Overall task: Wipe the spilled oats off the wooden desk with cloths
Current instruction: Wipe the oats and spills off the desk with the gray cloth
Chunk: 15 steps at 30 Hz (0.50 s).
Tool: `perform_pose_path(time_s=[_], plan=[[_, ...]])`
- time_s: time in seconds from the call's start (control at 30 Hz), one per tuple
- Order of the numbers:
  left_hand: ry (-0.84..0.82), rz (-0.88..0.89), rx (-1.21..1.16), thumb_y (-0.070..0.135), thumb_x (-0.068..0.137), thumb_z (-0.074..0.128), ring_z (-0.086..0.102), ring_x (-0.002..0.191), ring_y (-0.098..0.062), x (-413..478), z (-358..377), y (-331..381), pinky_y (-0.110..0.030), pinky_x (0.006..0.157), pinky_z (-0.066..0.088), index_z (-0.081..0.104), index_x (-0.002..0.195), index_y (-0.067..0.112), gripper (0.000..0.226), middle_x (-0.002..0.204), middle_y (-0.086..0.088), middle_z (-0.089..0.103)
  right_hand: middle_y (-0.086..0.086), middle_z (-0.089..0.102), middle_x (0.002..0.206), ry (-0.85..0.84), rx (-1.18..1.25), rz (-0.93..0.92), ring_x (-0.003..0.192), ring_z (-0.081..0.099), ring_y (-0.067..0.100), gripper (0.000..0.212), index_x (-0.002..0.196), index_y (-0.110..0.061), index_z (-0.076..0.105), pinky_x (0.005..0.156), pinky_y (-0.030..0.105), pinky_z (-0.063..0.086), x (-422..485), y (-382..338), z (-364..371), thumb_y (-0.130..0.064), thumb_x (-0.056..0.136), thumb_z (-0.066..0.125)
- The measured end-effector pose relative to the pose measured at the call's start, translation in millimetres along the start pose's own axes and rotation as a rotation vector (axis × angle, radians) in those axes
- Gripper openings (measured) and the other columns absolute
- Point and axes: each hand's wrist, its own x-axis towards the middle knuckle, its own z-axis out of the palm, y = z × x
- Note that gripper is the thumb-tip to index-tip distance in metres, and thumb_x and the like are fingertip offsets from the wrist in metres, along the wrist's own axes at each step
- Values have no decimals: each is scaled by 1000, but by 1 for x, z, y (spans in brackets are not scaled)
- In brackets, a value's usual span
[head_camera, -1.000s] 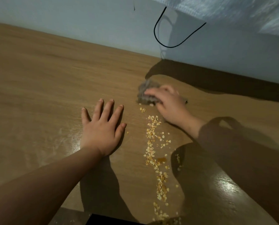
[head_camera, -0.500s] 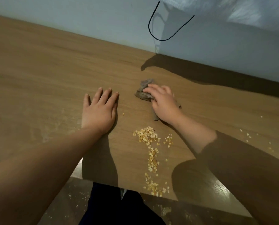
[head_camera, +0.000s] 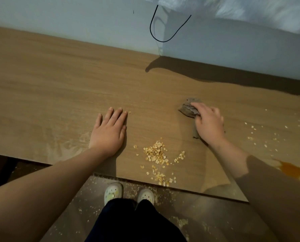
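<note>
While left hand lies flat, right hand presses cloth, oats heaped between them.

Desk: wood-grain, smooth, slight sheen nr edge. Cloth: grey, crumpled, matt. Oats: dry flakes.

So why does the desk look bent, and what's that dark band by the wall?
Head view: the wide-angle lens bows the straight edges of the desk; the dark band is a shadow along its back; pale glare shows near its front right corner; the right hand, pressing the cloth, looks slightly blurred.
</note>
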Motion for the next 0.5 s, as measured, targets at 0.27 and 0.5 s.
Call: perform_pose_path(time_s=[0.27, 0.5], plan=[[-10, 47, 13, 34, 101, 19, -5, 146, -17, -7, -1, -2, -39, 117, -4, 10, 151, 23, 52, 159, 4, 6, -17, 39, 141, -169, 32, -144, 126, 29, 11, 51, 136, -37, 39, 105, 38, 25, -98, -47, 28, -13, 92, 45], [-62, 197, -7, 40, 100, 11, -4, 146, -16, -28, -4, -22, -38, 117, -5, 10, 151, 24, 54, 159, 4, 6, 2, 50, 134, 277, 22, 360, 113, 41, 24, 44, 133, -21, 47, 96, 44, 39, -120, -19, 20, -16, 90, 48]])
